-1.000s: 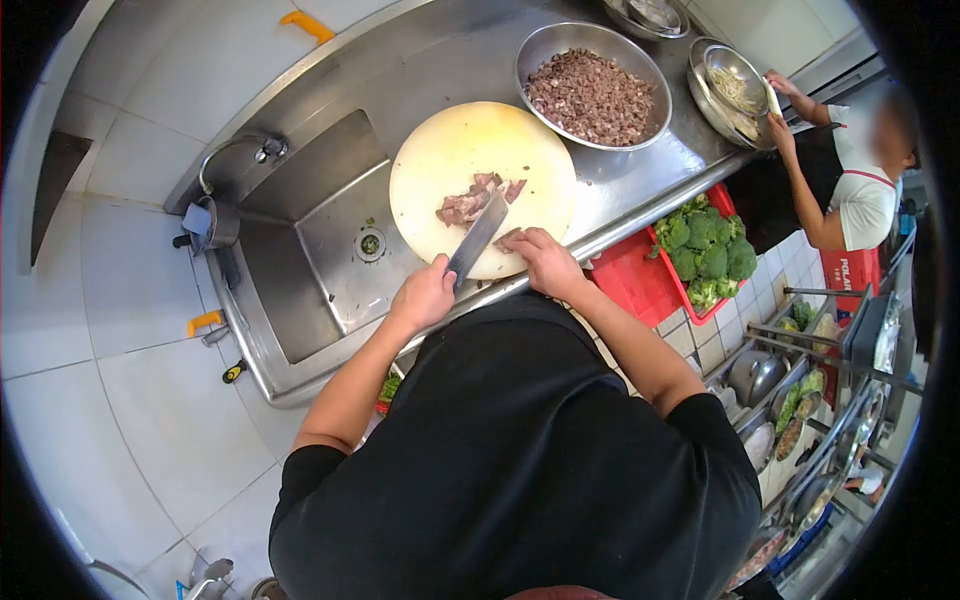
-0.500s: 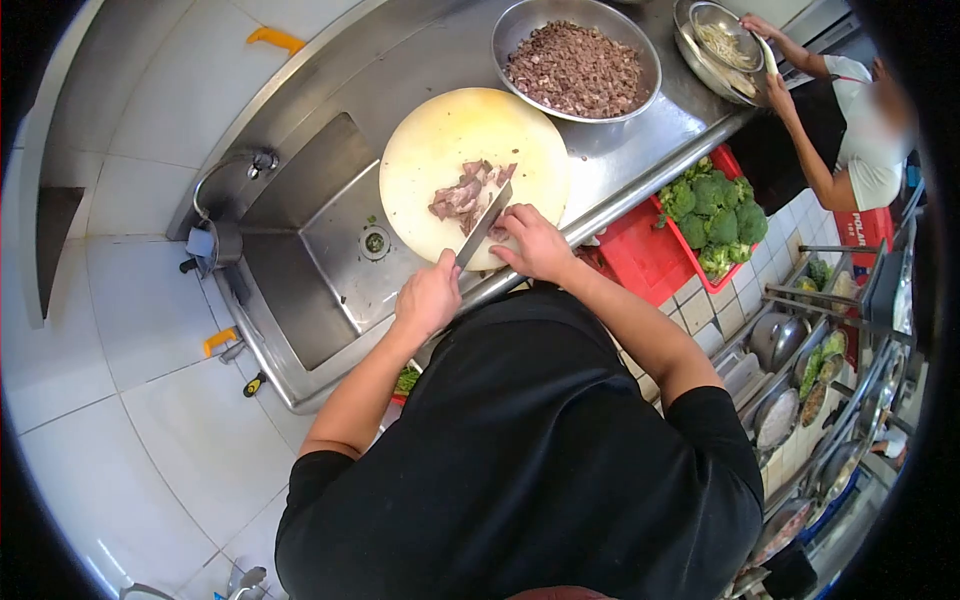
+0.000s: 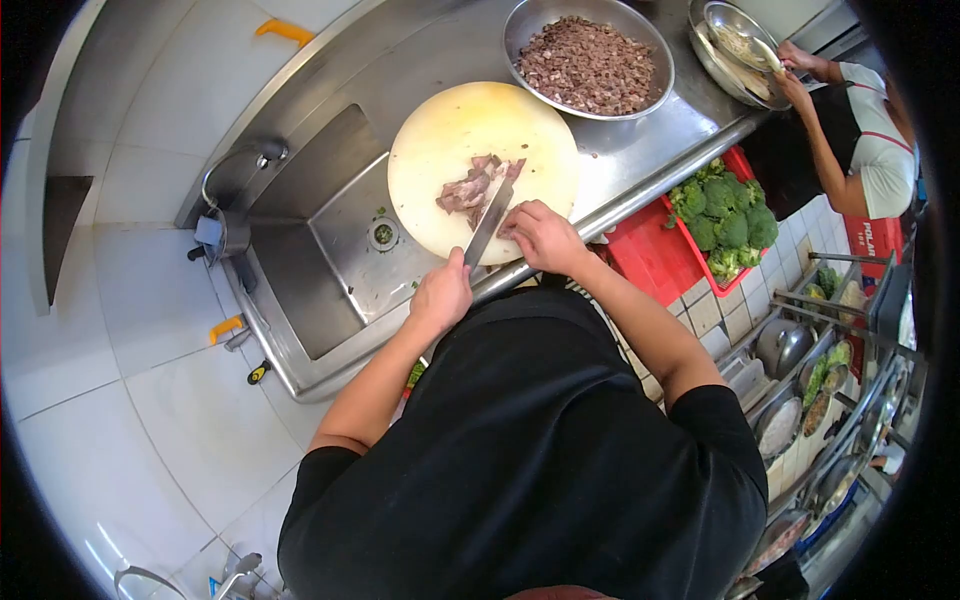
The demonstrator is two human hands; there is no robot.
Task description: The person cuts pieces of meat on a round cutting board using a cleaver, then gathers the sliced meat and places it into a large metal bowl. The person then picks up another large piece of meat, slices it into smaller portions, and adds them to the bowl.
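My left hand (image 3: 442, 296) is wrapped around the handle of a kitchen knife (image 3: 488, 226), whose blade points away from me across the round cutting board (image 3: 430, 140). A small heap of cut meat (image 3: 466, 192) lies against the blade's left side and near its tip. To the right of the blade is my right hand (image 3: 545, 238), its fingers curled and drawn together close to the steel at the board's near edge. What those fingertips hold, if anything, is hidden.
A steel bowl of diced meat (image 3: 590, 65) stands beyond the board. The sink (image 3: 310, 290) is at left. Below the counter's right edge sits a red crate (image 3: 655, 258) with broccoli (image 3: 722, 212). A co-worker (image 3: 850, 130) handles a strainer (image 3: 738, 38) at far right.
The whole view has shifted slightly, moving the board and bowl a little right. My right hand's fingers are more curled beside the blade. The co-worker's strainer and arms have moved.
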